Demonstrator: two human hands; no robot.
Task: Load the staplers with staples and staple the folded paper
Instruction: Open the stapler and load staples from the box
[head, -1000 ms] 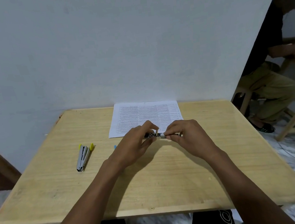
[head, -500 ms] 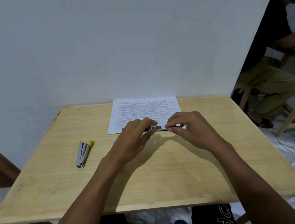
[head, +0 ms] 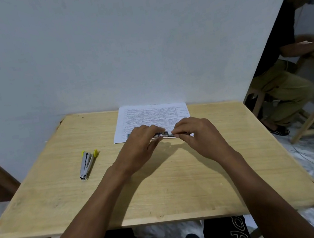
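Left hand [head: 141, 141] and right hand [head: 196, 133] each pinch an end of the small silver metal stapler [head: 163, 135] over the pale wooden surface [head: 162, 188], likely steadying it for staple loading.

The sheet of paper [head: 153, 117] at the far side of the table [head: 181, 186] is full of printed lines set in columns. The print is far too small and blurry to read, so no word or number on it can be made out. Down at the bottom, the black clothes [head: 217, 237] on the person's leg have big white letters [head: 237, 233] running sideways. They are round shapes that look a bit like "pop" or "dod". Only part of them shows, so the whole word cannot be told.
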